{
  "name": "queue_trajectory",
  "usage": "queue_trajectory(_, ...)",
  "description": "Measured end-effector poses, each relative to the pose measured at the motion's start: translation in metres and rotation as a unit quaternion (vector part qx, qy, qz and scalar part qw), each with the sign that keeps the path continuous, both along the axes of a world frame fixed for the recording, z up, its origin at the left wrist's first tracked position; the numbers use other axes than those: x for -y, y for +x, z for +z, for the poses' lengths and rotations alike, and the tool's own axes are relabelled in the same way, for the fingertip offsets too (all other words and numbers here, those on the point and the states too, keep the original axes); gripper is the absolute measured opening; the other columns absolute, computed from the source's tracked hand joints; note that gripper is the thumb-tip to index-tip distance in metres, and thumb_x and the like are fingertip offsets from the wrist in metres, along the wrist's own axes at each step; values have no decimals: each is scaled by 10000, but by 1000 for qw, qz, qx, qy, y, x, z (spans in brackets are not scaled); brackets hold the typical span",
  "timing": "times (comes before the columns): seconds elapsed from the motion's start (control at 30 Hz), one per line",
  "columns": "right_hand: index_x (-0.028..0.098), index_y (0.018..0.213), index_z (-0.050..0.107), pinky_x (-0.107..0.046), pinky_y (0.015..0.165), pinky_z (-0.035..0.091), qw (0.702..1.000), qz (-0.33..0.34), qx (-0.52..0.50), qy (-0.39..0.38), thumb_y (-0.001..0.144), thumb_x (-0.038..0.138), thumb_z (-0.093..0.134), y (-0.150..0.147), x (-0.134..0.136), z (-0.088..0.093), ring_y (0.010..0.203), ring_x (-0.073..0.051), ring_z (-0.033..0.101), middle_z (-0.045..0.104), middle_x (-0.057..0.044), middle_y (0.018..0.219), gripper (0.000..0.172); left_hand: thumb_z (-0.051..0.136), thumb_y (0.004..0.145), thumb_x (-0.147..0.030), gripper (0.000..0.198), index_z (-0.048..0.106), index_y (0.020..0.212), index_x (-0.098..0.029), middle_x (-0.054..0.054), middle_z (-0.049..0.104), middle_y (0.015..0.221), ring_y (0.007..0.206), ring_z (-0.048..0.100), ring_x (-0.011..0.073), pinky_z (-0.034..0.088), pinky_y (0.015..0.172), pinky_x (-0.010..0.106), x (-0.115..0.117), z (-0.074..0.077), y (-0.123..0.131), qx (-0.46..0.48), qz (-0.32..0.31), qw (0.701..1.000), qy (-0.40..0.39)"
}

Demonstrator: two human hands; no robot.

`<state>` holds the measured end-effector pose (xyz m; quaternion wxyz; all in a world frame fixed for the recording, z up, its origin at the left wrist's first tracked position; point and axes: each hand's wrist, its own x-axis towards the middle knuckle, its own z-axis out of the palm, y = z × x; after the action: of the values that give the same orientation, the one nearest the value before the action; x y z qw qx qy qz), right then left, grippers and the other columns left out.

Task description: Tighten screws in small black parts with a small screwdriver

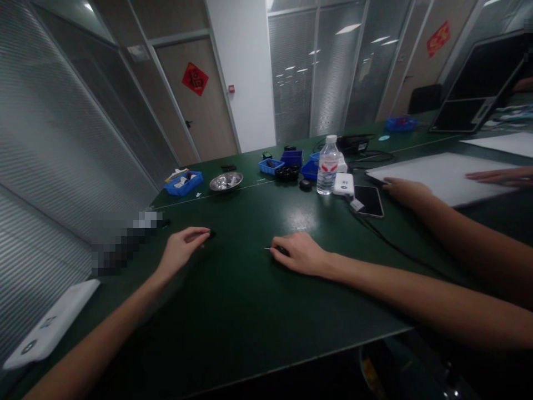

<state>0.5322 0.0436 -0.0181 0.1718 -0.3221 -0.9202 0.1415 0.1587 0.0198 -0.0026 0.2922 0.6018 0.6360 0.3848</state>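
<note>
Over the green table (233, 322), my left hand (183, 247) pinches a small black part (212, 234) between thumb and fingertips; its exact kind is too small to make out. To the right, my right hand (300, 253) rests on the tabletop, its fingers wrapped around a small black-handled screwdriver (282, 250). The tool's thin metal shaft points left, toward the left hand, and a gap separates it from the black part. Most of the handle is hidden inside the fist.
Along the back stand a metal bowl (226, 181), a blue basket (184, 183) and a water bottle (328, 166). A phone (368, 201) and cable lie right. Another person's hands (408, 192) rest on a white sheet (441, 175). A white device (54, 322) sits near left.
</note>
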Motion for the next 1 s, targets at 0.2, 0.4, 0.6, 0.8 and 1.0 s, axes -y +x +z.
queue_trajectory(0.2,176,1038,664,-238,606,349,1000,0,5,5,1029,373,450,-1,1,1,641,-113,561,674,-26,796,291,706,852,-37,160,722,1010,-53,83,745,1011,800,706,115,601,717,163,-14,-9,-106,239,241,938,67)
queue_trajectory(0.4,176,1038,671,-239,607,348,1000,-3,8,-2,1025,368,460,-1,2,3,638,-112,557,673,-25,794,286,599,911,28,105,665,960,-37,46,704,876,789,704,83,619,720,121,-12,-4,-144,350,317,877,90)
queue_trajectory(0.6,179,1035,675,-244,620,357,1000,-4,10,0,1020,356,468,-1,3,5,644,-113,565,675,-20,791,272,567,898,76,259,679,1094,-49,40,697,836,729,698,67,602,689,86,-17,-7,-159,394,325,858,59)
queue_trajectory(0.8,175,1039,672,-242,612,355,1000,-1,13,-2,1020,364,465,-1,2,5,646,-115,566,674,-22,795,281,551,904,83,319,674,1152,-76,23,693,840,694,674,40,576,693,63,-18,-10,-171,405,317,855,65)
queue_trajectory(1.0,179,1052,672,-246,628,371,1000,-1,12,-2,1025,368,457,-1,2,4,661,-122,576,677,-26,806,287,537,928,59,227,656,1101,-25,65,712,949,896,715,114,613,803,144,-17,-8,-166,421,307,849,87)
